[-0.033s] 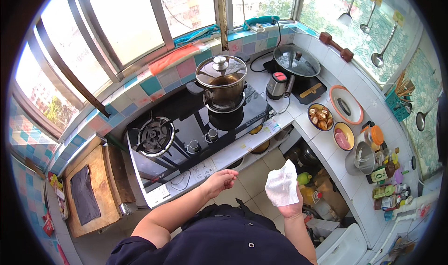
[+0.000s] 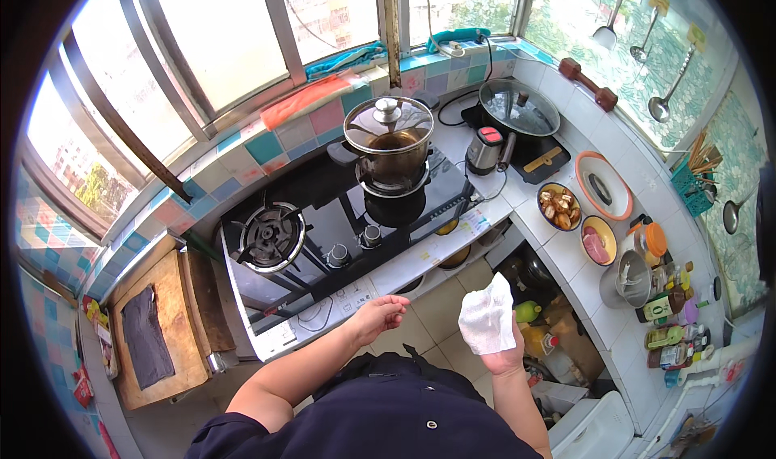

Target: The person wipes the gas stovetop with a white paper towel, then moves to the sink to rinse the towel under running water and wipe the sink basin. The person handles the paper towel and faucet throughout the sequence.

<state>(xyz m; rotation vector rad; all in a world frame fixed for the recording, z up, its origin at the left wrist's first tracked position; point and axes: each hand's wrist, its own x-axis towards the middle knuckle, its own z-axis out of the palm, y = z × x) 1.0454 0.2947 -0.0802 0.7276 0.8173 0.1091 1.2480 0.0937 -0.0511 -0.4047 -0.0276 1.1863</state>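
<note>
My right hand holds a crumpled white paper towel upright in front of my body, its fingers mostly hidden behind the sheet. My left hand is held in the air near the front edge of the gas stove, its fingers curled together with nothing visible in them. A lidded glass pot stands on the stove's right burner. The left burner carries nothing.
At left, a dark cloth lies on a wooden board. The right counter holds a lidded pan, a bowl of brown pieces, a bowl of pink meat, an orange-rimmed plate, a metal pot and several bottles.
The view has shifted slightly, so the stove and counter things sit a little farther right. Both hands keep the same pose, and the paper towel stays in my right hand.
</note>
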